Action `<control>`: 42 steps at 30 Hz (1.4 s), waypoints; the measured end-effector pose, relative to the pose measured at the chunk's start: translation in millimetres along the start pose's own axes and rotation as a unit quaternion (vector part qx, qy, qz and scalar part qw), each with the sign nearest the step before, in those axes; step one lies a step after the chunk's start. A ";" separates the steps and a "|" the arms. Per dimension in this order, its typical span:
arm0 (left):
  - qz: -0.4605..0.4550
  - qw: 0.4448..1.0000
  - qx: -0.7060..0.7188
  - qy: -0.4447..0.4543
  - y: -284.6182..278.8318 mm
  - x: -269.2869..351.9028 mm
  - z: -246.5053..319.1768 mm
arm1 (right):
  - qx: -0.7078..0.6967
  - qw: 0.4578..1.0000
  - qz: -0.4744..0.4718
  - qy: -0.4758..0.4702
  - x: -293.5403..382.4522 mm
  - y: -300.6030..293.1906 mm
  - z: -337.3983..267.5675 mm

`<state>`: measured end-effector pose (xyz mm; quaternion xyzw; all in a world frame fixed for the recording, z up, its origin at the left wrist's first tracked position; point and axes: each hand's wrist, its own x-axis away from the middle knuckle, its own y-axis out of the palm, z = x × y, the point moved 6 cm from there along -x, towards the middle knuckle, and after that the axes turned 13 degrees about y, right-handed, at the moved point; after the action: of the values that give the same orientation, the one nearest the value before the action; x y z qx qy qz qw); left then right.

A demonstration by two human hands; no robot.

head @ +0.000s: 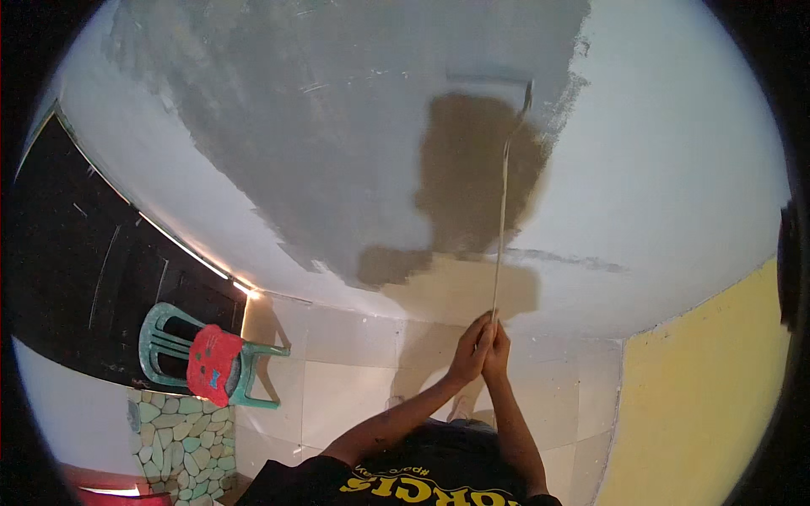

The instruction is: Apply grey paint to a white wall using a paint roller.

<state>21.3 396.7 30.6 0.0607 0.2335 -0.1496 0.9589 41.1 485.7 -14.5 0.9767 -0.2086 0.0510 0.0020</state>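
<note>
Both my hands are wrapped around the lower end of a long thin pole, my left hand and my right hand close together. At the pole's far end a paint roller lies against the wall, on its grey-painted part. The grey paint has ragged edges, with white wall to the right and a paler strip to the left. A shadow of a head and shoulders falls across the grey and white areas beneath the roller.
A green plastic chair with a red cloth item stands at left, beside a dark door. Light floor tiles lie below, near a pebble-stone panel. A yellow wall rises at right.
</note>
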 end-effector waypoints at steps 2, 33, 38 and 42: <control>-0.025 0.999 0.032 -0.007 -6.4 -29.1 26.0 | -0.003 1.000 -0.004 -0.003 -10.0 10.5 -37.5; -0.041 0.997 -0.029 -0.055 -25.8 32.1 -28.9 | -0.005 0.999 -0.037 0.028 16.3 28.4 28.4; -0.006 0.999 0.024 -0.021 -50.1 -36.6 42.0 | 0.043 0.999 -0.030 -0.001 -9.0 58.4 -73.0; -0.032 0.998 0.003 -0.062 -66.2 -18.3 32.5 | 0.019 0.998 -0.054 0.018 1.0 79.3 -28.5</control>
<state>-1.1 332.6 64.7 0.0466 0.1751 -0.1848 0.9659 6.8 413.6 12.5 0.9853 -0.1545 0.0723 -0.0104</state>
